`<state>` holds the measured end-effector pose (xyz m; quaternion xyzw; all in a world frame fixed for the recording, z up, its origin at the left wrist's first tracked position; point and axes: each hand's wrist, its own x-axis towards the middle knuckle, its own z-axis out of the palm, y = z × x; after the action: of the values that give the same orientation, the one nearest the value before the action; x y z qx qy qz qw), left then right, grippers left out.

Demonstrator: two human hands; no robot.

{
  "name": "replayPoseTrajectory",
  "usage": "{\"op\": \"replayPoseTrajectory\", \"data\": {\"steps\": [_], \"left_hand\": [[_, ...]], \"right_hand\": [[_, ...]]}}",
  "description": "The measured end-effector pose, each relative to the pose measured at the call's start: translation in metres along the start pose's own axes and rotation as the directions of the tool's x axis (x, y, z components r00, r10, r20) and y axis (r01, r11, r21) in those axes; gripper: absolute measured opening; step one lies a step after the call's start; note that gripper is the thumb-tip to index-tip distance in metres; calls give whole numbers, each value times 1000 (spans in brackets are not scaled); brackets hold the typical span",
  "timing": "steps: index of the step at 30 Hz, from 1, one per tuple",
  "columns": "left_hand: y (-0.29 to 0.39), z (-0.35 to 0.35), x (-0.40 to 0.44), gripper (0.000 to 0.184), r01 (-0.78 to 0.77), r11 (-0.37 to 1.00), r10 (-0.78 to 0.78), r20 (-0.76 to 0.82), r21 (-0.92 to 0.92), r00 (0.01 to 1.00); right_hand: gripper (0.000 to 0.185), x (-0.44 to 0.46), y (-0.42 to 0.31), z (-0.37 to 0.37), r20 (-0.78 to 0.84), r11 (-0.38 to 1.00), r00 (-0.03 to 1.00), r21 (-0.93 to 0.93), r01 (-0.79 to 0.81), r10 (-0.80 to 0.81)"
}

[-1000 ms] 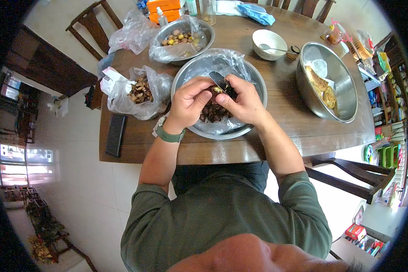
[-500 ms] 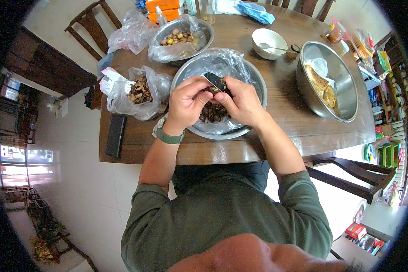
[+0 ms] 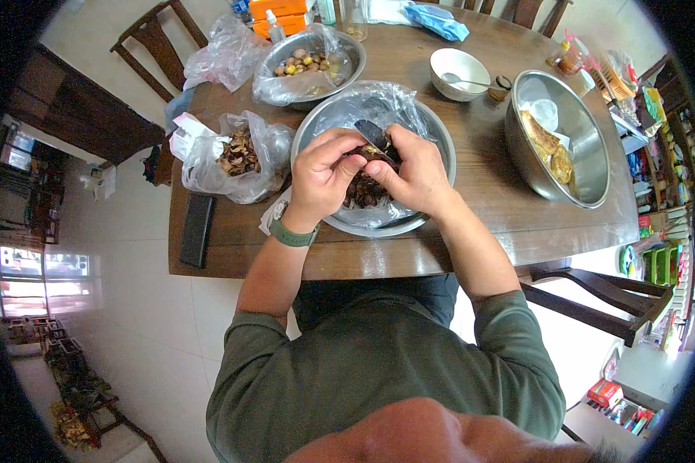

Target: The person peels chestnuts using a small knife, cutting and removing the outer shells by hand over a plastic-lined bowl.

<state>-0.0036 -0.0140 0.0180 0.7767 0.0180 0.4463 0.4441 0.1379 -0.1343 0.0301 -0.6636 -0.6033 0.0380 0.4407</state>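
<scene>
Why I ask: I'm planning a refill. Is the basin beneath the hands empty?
Not empty: brown pieces show inside the plastic-lined basin. How full, I cannot tell; the left hand and right hand hide part.

Readable text: none from where I stand | orange cartons (image 3: 289, 25), far side of the wooden table (image 3: 479, 154): any print too small | red box (image 3: 605, 394), right of the table: pale marks, illegible

1. A home, apparently a dining area.
2. Beneath the grip of the left hand (image 3: 320, 167) and right hand (image 3: 421, 171): a large wooden table (image 3: 475, 154).
3. Beyond the grip, leftward: a wooden chair (image 3: 161, 54).
4. Far right of it: crowded shelves (image 3: 669, 209).
</scene>
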Motion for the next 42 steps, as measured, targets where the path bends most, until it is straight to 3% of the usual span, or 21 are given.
{"op": "replayPoseTrajectory", "data": {"steps": [14,17,20,26,32,42], "left_hand": [[6,-6,4,27,-46,993,40,53,108,998],[1,-2,0,29,50,982,-41,52,-180,998],[-6,-5,0,31,71,958,-34,135,-277,990],[-2,-6,-6,32,370,832,-282,261,-413,923],[-4,-7,-4,34,311,896,-246,229,-317,942],[-2,-6,-4,34,279,897,-212,219,-343,953]], "right_hand": [[44,-1,-1,0,0,1000,1000,-3,1,-1],[42,-1,-1,-1,22,1000,1000,29,5,-6],[42,-1,-2,-1,33,998,999,67,17,-19],[40,-1,1,1,48,995,999,100,15,-20],[41,-1,-2,2,39,998,999,65,-4,1],[43,-2,-2,1,37,998,999,55,-6,4]]}}
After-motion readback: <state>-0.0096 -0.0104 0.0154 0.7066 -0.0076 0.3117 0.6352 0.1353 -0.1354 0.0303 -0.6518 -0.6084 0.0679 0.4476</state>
